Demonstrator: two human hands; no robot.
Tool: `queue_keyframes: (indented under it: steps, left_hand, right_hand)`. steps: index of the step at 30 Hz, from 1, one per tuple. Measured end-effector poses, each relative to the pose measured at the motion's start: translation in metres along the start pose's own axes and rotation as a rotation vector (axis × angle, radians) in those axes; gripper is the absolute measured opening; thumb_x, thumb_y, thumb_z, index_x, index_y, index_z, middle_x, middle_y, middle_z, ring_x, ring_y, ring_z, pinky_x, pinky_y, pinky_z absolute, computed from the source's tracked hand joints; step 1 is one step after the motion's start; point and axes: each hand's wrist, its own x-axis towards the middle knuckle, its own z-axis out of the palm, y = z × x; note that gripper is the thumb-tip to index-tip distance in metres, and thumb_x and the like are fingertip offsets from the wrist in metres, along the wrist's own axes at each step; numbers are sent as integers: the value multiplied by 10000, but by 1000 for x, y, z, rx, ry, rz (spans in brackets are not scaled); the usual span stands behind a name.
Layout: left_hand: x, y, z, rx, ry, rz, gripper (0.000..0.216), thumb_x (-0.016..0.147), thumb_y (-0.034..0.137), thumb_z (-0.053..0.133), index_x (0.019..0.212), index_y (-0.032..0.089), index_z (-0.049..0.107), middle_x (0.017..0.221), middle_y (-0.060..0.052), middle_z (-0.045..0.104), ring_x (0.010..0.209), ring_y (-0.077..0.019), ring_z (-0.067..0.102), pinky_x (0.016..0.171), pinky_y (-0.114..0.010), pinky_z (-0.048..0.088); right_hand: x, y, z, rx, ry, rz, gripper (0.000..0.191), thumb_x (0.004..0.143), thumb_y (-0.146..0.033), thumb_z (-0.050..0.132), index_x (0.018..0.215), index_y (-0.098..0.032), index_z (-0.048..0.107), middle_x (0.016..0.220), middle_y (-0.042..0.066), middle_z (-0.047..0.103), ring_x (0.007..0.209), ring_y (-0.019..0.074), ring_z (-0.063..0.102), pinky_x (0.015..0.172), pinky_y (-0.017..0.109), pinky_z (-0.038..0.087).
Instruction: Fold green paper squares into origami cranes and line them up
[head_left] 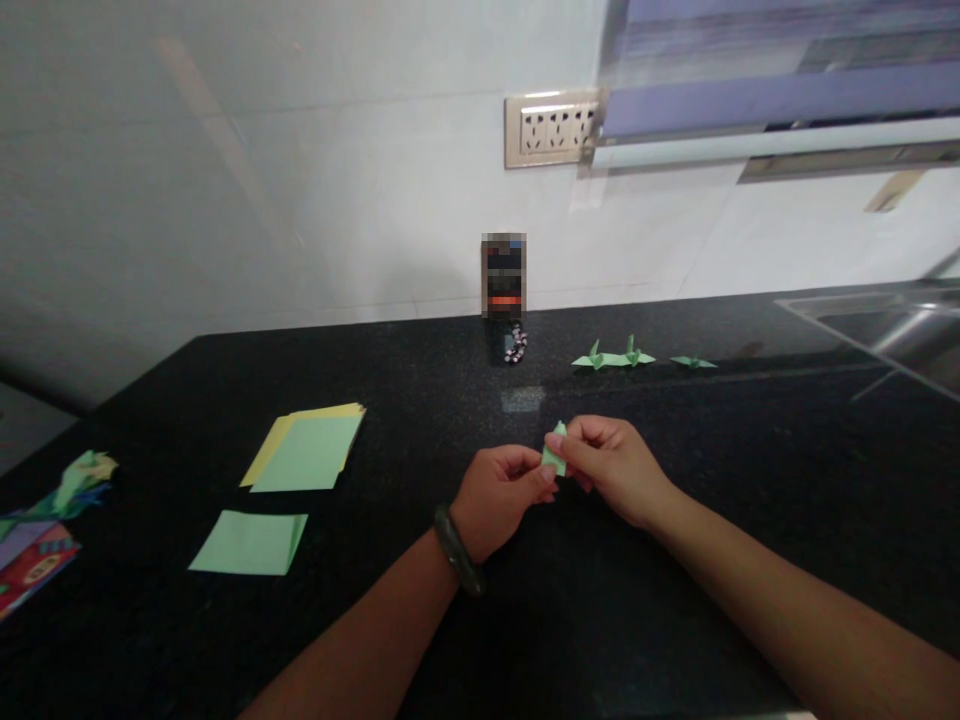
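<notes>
A small piece of folded green paper (554, 459) is pinched between both hands above the black countertop. My left hand (499, 500), with a dark bangle on the wrist, grips its lower edge between thumb and fingers. At its upper right, my right hand (619, 465) holds it with the thumb pressed on the front face. The fingertips behind the paper are partly hidden. Beyond the hands, several green folded paper cranes (631, 356) stand in a row on the counter.
Left of my hands lie a stack of green and yellow paper sheets (304, 455) and a folded green sheet (247, 543). Folded coloured papers (79, 485) sit at the far left. A phone (504, 278) leans on the wall by a beaded strap (516, 345). A sink (907, 335) is right.
</notes>
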Motion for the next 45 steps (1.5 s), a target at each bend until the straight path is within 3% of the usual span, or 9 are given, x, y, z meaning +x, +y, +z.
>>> queue_keyframes:
  steps: [4,8,13,16,19,23,36,40,45]
  left_hand:
    - [0,3,-3,-90,103,16,179,647,294,670,614,119,648,547,-5,600,524,-85,527,555,-212,437]
    - [1,1,-3,-131,135,5,174,634,286,687,618,116,655,563,-10,616,535,-90,542,561,-219,447]
    - [4,-4,-4,-224,122,17,230,619,278,711,793,130,684,723,-36,678,628,-102,589,649,-242,472]
    - [6,-6,-6,-242,150,33,184,619,261,712,730,121,672,665,-22,662,599,-92,581,629,-230,472]
    - [7,-7,-6,-276,185,37,163,628,245,704,718,118,654,659,-14,660,594,-89,583,617,-225,476]
    - [6,-7,-3,-310,185,49,144,642,215,694,742,126,639,679,-7,674,619,-92,610,638,-222,486]
    - [6,-7,-3,-209,181,207,89,650,137,659,739,133,663,715,-10,673,678,-106,593,682,-229,458]
    - [7,-8,-3,-199,182,227,87,651,142,656,736,134,668,730,-18,679,696,-117,602,705,-244,464]
    - [6,-8,-3,-93,213,245,65,652,146,659,715,144,673,710,-15,684,677,-119,608,685,-240,475]
  right_hand:
    - [-2,1,1,-22,-101,-22,237,730,-387,592,705,-157,543,551,-39,508,409,51,394,382,185,308]
    - [-4,1,3,-105,-56,-93,185,735,-326,586,679,-154,548,547,-28,524,420,52,403,385,177,311]
    - [-6,-1,1,-177,-18,-125,198,752,-310,558,622,-164,522,529,-29,522,401,58,410,376,185,316]
    - [-7,1,4,-209,-2,-144,171,755,-302,558,647,-171,541,542,-23,538,434,76,447,407,198,352]
    - [-9,4,7,-254,88,-227,114,741,-291,588,744,-180,562,604,-5,572,516,104,508,469,216,401]
    - [-11,4,6,-498,200,-397,77,755,-247,579,711,-187,558,630,8,563,556,118,514,511,236,405]
    - [-13,2,4,-670,160,-662,63,792,-144,528,777,-188,570,696,11,572,637,115,534,577,226,423]
    - [-13,1,4,-655,174,-661,50,780,-142,546,761,-178,576,679,9,569,624,112,530,572,221,415]
    - [-12,1,4,-608,170,-527,57,761,-165,566,704,-164,569,611,-2,549,545,98,502,509,206,388]
